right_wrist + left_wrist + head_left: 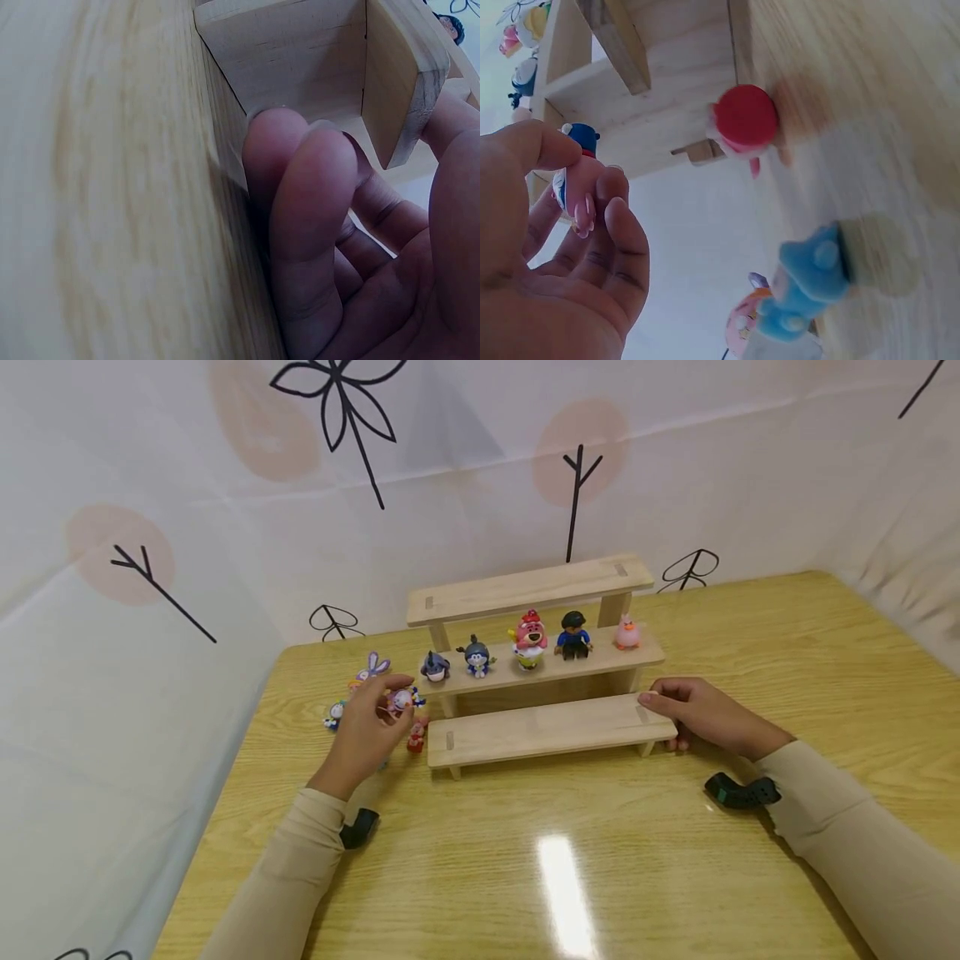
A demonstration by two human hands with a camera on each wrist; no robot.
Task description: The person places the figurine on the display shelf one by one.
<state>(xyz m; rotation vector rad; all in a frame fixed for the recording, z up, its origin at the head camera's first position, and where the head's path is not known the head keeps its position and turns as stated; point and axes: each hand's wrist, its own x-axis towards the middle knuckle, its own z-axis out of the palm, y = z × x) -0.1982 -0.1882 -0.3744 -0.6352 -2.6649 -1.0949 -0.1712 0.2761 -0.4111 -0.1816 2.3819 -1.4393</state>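
Note:
My left hand (362,731) pinches a small toy figurine (402,700) between thumb and fingers, left of a three-step wooden display shelf (540,732). In the left wrist view the figurine (580,184) shows pink and white with a blue top, and the fingers cover part of it. With the thumb on top, my right hand (708,714) grips the right end of the lowest step. Its fingers (311,195) curl beside and below that end in the right wrist view. On the middle step sit a grey-blue donkey figurine (435,667) and a dark-haired figurine (477,657).
Farther right on that step are a pink bear figurine (529,642), a blue-shirted figure (574,637) and a pink duck (627,633). A red figurine (416,737), a rabbit-eared figurine (372,667) and a light-blue figurine (810,274) stand on the table (480,852). Fabric hangs behind.

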